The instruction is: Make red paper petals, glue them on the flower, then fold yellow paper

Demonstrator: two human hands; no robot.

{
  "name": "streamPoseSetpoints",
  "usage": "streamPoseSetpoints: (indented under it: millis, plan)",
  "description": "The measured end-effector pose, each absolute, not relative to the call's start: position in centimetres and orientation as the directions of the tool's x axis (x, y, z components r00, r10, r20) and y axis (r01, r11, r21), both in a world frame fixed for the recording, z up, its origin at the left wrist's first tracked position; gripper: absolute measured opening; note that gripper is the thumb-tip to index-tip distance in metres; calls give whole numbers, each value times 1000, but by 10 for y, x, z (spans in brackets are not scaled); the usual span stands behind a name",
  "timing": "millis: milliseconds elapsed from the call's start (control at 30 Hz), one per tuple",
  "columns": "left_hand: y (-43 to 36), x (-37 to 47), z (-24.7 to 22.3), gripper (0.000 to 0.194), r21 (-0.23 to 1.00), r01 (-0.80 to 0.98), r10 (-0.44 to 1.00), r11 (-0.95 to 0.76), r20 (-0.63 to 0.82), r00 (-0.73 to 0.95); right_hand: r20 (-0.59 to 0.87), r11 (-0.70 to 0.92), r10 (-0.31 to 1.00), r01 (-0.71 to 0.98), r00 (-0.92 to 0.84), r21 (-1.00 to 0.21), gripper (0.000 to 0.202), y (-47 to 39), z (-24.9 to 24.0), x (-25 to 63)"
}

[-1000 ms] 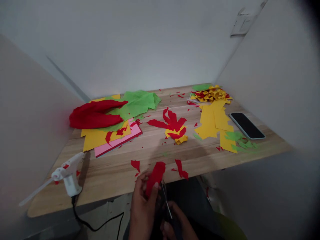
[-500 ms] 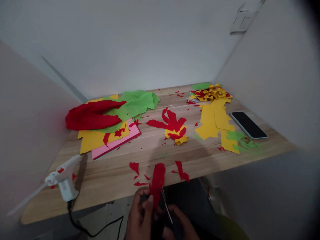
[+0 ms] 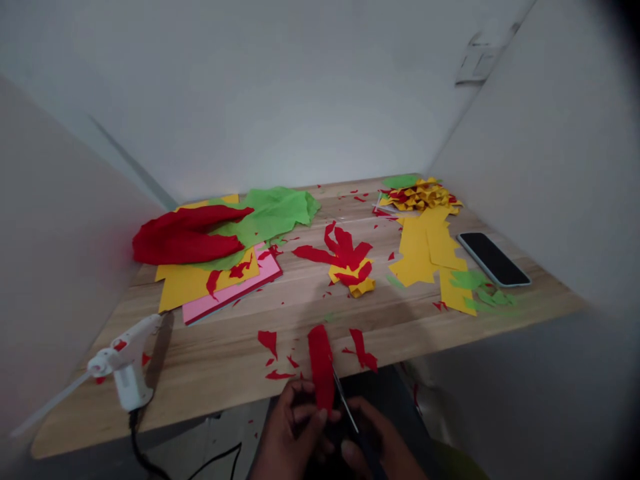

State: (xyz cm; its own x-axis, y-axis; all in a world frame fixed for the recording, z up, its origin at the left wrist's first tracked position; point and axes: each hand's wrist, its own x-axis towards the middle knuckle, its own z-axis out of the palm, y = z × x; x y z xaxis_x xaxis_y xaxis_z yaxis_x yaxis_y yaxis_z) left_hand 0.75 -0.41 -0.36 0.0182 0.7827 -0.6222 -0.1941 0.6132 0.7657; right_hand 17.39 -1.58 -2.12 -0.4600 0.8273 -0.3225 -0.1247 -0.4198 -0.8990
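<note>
Tipped red strip [image 3: 321,367] leftward, pinched in left hand [image 3: 295,430], gripping scissors [image 3: 349,412] in right hand [image 3: 383,440] at strip's right, likely mid-trim.

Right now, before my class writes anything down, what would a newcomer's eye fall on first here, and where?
Probably the large crumpled red sheet at the table's back left, partly covering a bright green sheet. Next, perhaps, the red strip in the left hand at the near edge, beside scissors in the right hand. The white glue gun stands out at the near left.
</note>
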Motion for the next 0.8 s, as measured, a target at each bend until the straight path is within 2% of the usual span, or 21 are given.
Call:
streamPoseSetpoints:
  millis: [133, 233, 367, 533, 800]
  plan:
    - [7, 8, 4, 68, 757, -195, 776, 623, -629, 39, -343, -410, 820, -51, -459, -911, 57, -11, -23, 183]
    - [22, 5, 20, 74, 754, -179, 774, 632, -629, 81, -430, -465, 787, 32, -442, -885, 59, -7, -26, 185]
    - [39, -1, 33, 66, 822, -98, 827, 561, -549, 125, -532, -538, 759, 100, -374, -837, 57, 0, -26, 184]
    - [43, -3, 27, 62, 847, -48, 847, 530, -524, 92, -446, -469, 796, 48, -409, -882, 46, 6, -28, 183]
    - [29, 7, 24, 62, 895, -70, 895, 440, -444, -39, -399, -442, 825, -18, -400, -897, 51, 17, -23, 181]
